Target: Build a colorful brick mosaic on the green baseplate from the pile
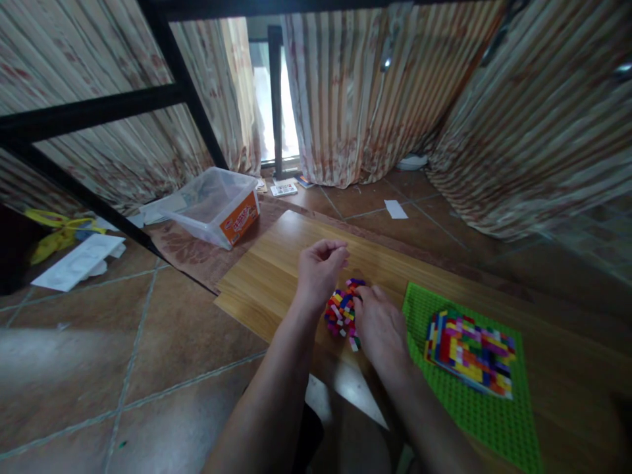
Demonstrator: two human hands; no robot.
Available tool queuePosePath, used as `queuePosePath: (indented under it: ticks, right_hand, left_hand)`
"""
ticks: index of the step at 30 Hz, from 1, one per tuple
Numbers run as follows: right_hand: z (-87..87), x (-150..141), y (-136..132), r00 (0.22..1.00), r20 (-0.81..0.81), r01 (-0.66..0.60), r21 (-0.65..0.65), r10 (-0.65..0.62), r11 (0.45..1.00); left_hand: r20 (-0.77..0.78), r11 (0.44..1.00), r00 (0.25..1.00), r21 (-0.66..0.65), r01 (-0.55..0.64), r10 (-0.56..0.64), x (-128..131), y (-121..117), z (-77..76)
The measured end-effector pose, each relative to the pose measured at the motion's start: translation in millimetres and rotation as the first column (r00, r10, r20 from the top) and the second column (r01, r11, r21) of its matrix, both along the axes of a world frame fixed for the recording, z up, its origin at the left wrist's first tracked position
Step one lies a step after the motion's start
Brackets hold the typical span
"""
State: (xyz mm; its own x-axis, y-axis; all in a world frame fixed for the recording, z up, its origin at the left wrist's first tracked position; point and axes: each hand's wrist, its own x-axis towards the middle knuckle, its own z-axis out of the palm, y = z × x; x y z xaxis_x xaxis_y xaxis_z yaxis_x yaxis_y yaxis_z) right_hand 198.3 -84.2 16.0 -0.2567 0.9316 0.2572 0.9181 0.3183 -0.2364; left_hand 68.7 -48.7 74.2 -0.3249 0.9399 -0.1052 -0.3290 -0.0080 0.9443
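A small heap of colourful toy bricks (340, 311) lies loose on the wooden table. Just above its far left side is my left hand (320, 270), its thumb and fingers pressed together; anything between them is too small to make out. My right hand (380, 322) reaches into the heap's right side with curled fingers, the tips among the bricks and partly hidden. To the right, a green baseplate (459, 418) lies on the table. On it sits a layered, many-coloured block of joined bricks (471, 352).
Beyond the table's far left edge, a clear plastic box (207, 224) with an orange label stands on the floor. White packaging (79, 263) and a yellow bag (49, 237) lie farther left. A black metal frame (192, 118) crosses the upper left. Curtains hang behind.
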Motion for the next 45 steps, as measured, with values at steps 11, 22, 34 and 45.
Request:
queuePosePath:
  ticks: [11, 22, 34, 45]
  right_hand:
    - [17.6, 21.7, -6.0, 0.971, -0.236, 0.012, -0.137, -0.045, 0.990]
    - [27.2, 39.7, -1.5, 0.265, -0.911, -0.155, -0.365, -0.317, 0.918]
    - [58.0, 90.1, 1.5, 0.141, -0.970, 0.036, -0.196, -0.199, 0.980]
    - [57.4, 182.6, -14.4, 0.578, -0.735, 0.007, -0.432, -0.356, 0.902]
  left_hand:
    - [-0.032, 0.999, 0.998, -0.006, 0.047, -0.048, 5.2, 1.1, -3.8]
    - [-0.169, 0.959, 0.944, -0.051, 0.280, -0.285, 14.3, -3.2, -9.3]
    - [-0.337, 0.860, 0.796, -0.110, 0.498, -0.503, 22.0, -4.5, -14.5]
    - [-0.377, 0.863, 0.779, -0.153, 0.482, -0.502, 31.7, -3.2, -12.7]
